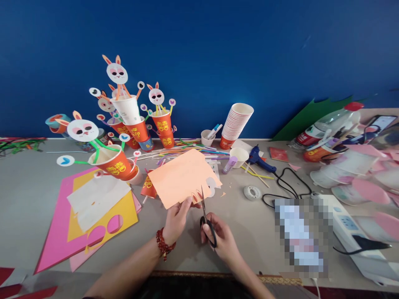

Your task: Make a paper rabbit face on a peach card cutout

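Note:
My left hand (176,220), with a red bead bracelet at the wrist, pinches the lower edge of a peach paper sheet (181,176). Two small ear shapes with red centres are drawn near that edge. In my right hand (221,238) is a pair of scissors (203,211) with black handles, thumb and fingers in the loops. Its blades point away from me and meet the sheet just right of the ear shapes. A white round paper piece (211,187) shows beside the sheet's right edge. Behind the sheet, a red paper cup (148,187) is partly covered.
Rabbit-faced paper cups (114,164) stand at the left, beyond pink and yellow sheets (59,211). Stacked cups (236,124), a blue glue gun (257,160), a tape roll (252,192) and a glue stick (230,165) lie ahead. A power strip (349,224) and cables are at right.

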The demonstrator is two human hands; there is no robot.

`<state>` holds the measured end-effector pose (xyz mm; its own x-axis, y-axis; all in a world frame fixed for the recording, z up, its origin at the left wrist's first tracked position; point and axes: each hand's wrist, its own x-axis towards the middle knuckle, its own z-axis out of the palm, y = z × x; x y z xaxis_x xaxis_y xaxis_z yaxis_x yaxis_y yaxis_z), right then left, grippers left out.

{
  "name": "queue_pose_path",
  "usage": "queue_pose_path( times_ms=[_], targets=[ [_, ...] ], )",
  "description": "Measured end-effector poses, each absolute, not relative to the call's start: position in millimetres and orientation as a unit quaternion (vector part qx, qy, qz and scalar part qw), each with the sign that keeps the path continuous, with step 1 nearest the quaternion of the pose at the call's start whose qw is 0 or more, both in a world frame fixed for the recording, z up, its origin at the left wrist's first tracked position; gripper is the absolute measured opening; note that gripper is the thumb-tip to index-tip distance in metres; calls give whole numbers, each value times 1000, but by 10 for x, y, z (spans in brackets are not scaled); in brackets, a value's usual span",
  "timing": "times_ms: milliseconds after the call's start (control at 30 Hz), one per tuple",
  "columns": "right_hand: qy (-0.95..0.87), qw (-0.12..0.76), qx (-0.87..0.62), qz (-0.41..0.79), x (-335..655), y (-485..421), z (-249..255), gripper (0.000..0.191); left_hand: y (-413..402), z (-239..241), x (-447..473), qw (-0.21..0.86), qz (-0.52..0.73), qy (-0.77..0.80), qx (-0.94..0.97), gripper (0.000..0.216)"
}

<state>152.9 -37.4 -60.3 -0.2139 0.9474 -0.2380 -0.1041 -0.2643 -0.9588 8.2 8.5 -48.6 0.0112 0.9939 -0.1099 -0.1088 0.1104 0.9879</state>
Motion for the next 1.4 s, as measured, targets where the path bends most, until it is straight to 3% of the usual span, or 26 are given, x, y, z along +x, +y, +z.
queue_pose_path(
  times_ms=[267, 1400],
  targets=[
    [-456, 404, -485, 627, 1533, -371, -544, 46, 94, -562, 76, 578, 524, 460, 423, 36],
    [-481, 387, -484, 621, 1659, -356, -520, 49, 108, -600, 10, 569, 492, 473, 458, 42]
  ],
)
